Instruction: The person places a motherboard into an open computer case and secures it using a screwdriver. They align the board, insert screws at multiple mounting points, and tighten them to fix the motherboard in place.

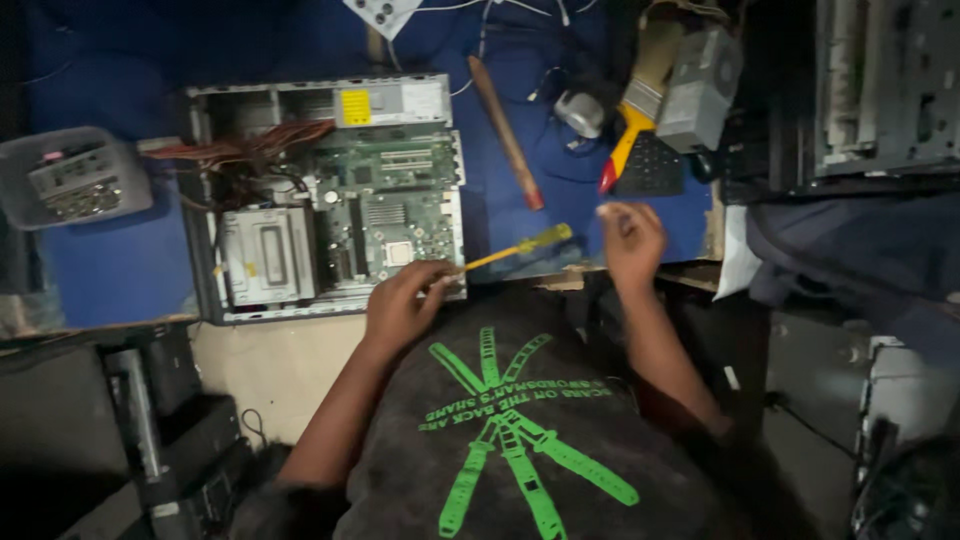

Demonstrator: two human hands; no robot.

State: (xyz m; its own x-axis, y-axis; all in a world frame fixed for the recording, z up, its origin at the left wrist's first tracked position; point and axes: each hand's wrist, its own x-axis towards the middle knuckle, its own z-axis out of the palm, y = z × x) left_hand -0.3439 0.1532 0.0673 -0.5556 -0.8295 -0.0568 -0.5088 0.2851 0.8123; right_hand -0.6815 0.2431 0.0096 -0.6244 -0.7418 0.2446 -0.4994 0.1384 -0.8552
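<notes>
Your left hand (403, 300) is closed around the shaft end of a long screwdriver with a yellow transparent handle (512, 249), and the tip sits at the near right corner of the open grey metal computer case (325, 195), beside the green motherboard (395, 195). The handle points away to the right, over the blue worktop (110, 270). Your right hand (630, 238) is loosely clenched above the near edge of the worktop; I cannot tell if it holds something small, because it is blurred.

The main risk, in my judgement, is a slip of the tip: it is just beside the board, so a sideways push can scratch the tracks or small parts there. If a loose screw is in the right hand, it can fall off the edge to the dark floor.

The case lies close to the near edge of the worktop, with little margin. On its left a clear plastic box with small parts (70, 178) stands near. On the right there is open blue surface, but beyond it lie a long wooden stick with a red end (505, 130), a broad paintbrush with a yellow and red handle (635, 110) and a grey metal box unit (698, 88).
</notes>
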